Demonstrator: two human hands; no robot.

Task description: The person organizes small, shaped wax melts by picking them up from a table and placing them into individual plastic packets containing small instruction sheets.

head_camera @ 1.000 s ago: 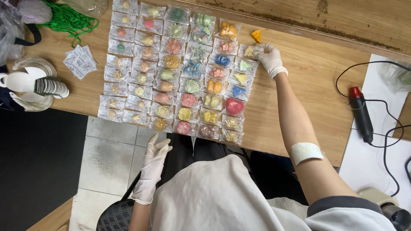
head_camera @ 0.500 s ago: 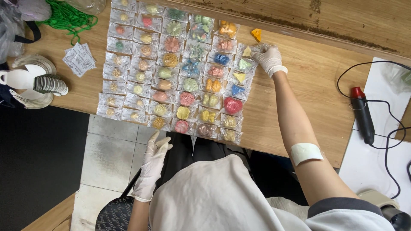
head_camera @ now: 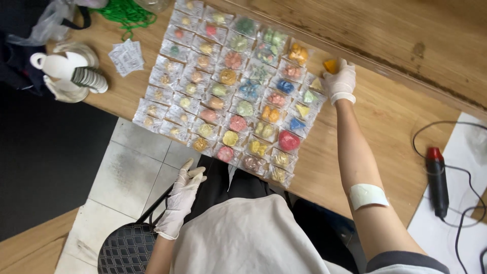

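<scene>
Many small clear packets, each with a colourful little shaped piece inside, lie in neat rows on the wooden table. My right hand, in a white glove, is at the far right corner of the rows. Its fingertips close on a loose orange piece, and its thumb is beside a packet with a pale triangle. A white plaster is stuck on that forearm. My left hand, also gloved, rests on my dark trouser leg below the table edge, fingers spread and holding nothing.
At the table's left end are a white spouted vessel, a ribbed stack, white sachets, green cord and a plastic bag. A black and red corded tool lies on white paper. A mesh chair seat is under me.
My right hand has moved a little farther up the right side of the rows and now reaches the orange piece. The left hand has stayed on my leg.
</scene>
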